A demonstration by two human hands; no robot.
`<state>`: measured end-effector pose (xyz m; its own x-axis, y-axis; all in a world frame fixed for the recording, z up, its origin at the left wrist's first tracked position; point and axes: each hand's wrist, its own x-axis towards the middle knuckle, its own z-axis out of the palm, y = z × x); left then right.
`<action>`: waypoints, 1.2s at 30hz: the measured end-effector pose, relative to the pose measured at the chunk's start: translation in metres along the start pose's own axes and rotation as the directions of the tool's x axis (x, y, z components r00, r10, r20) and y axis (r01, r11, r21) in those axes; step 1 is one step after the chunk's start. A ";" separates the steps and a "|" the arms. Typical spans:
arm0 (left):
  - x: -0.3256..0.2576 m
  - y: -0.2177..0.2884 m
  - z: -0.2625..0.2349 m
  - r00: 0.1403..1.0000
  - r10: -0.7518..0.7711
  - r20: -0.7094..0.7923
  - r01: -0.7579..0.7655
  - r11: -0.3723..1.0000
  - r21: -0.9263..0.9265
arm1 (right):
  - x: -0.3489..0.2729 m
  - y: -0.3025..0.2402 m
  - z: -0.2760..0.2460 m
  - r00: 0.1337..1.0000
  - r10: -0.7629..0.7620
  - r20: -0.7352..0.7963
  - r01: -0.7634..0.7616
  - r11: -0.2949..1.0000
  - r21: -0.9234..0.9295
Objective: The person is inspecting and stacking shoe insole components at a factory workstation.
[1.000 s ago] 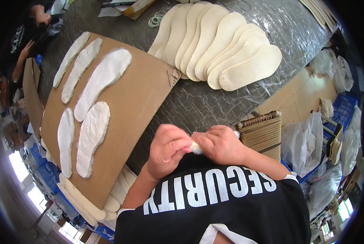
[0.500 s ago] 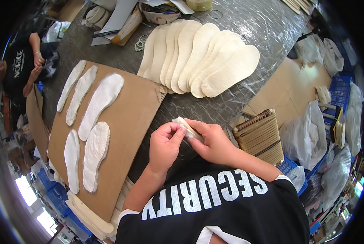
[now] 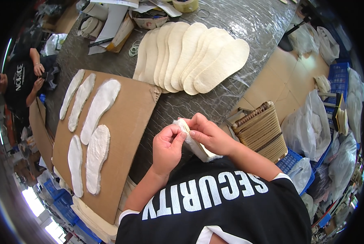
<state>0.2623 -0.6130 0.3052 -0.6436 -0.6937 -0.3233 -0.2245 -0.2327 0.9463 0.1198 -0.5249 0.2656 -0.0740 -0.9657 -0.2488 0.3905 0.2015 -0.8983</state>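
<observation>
Grey table point(image 3: 239, 24) carries fanned insoles point(image 3: 190, 57) and a cardboard sheet point(image 3: 129, 134). At its near edge, both hands pinch one insole point(image 3: 196, 146), long axis slanting from upper left toward the body; left hand point(image 3: 167, 148) and right hand point(image 3: 208, 136) are curled, fingertips meeting at its far end.

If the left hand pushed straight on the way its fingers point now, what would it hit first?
The left hand points up and to the right, its fingertips already pinching the pale insole-shaped piece that the right hand also holds. It would meet that piece at once, then probably the right hand's fingers behind it.
</observation>
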 end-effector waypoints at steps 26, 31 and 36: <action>-0.026 -0.016 -0.009 0.981 -0.177 0.077 0.189 0.962 -0.196 | -0.011 0.028 0.028 0.982 -0.138 0.127 0.139 0.990 0.003; -0.026 -0.024 -0.006 0.989 -0.144 0.035 0.148 0.940 -0.307 | -0.009 0.034 0.030 0.985 -0.170 -0.014 0.170 0.985 -0.007; -0.019 -0.024 -0.006 0.983 -0.177 0.042 0.181 0.930 -0.321 | -0.008 0.031 0.024 0.991 -0.097 0.088 0.099 0.995 -0.018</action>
<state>0.2847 -0.5983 0.2889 -0.6241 -0.6123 -0.4853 -0.0903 -0.5605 0.8232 0.1540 -0.5153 0.2485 -0.0308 -0.9913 -0.1279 0.3648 0.1080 -0.9248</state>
